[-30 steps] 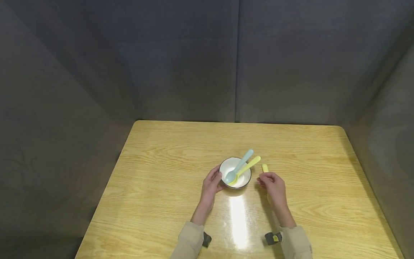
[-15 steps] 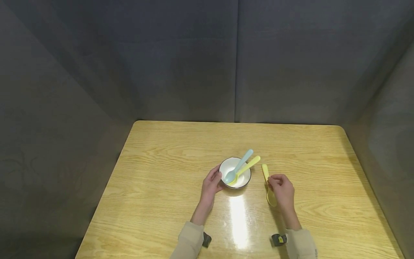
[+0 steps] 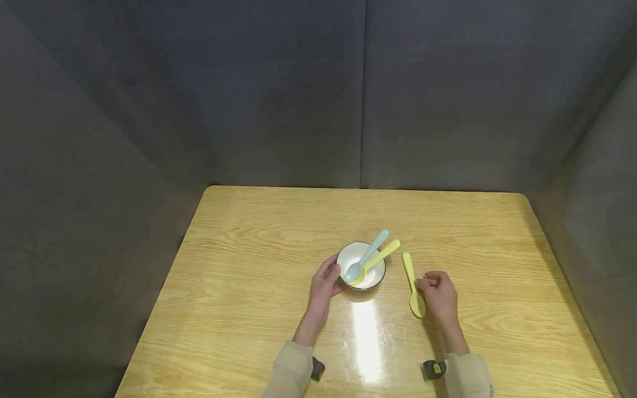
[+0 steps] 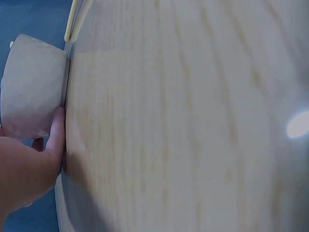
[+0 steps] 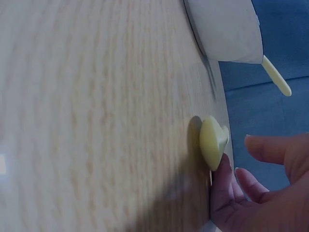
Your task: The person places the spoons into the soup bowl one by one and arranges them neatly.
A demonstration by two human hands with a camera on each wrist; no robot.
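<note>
The left hand [image 3: 324, 286] rests on the desk [image 3: 249, 287] against the near-left side of the white bowl [image 3: 360, 265], its fingers lightly bent around the bowl's outer wall; the left wrist view shows the thumb [image 4: 57, 135] pressed to the bowl's [image 4: 31, 92] side. This hand and the bowl sit just as they did a second ago.

Inside the bowl lie two spoons, a blue spoon [image 3: 367, 255] and a yellow-green spoon [image 3: 376, 260], both with their heads down in the bowl and their handles leaning out over the far-right rim (neither has shifted).

The change is on the right. A second ago the right hand [image 3: 439, 296] was closer to the bowl and covered most of a third, yellow spoon [image 3: 413, 284], with only the handle tip showing past the fingers. Half a second ago the hand had slid rightward and the spoon's head had come into view beside it. Now the hand sits further right again and nearer the person, and the whole yellow spoon lies flat on the desk, handle pointing away, head toward the person, just right of the bowl but apart from it.

The right hand's fingers are loosely curled and grip nothing; in the right wrist view the thumb [image 5: 222, 186] sits right beside the spoon's head [image 5: 212, 140], seemingly touching it.
</note>
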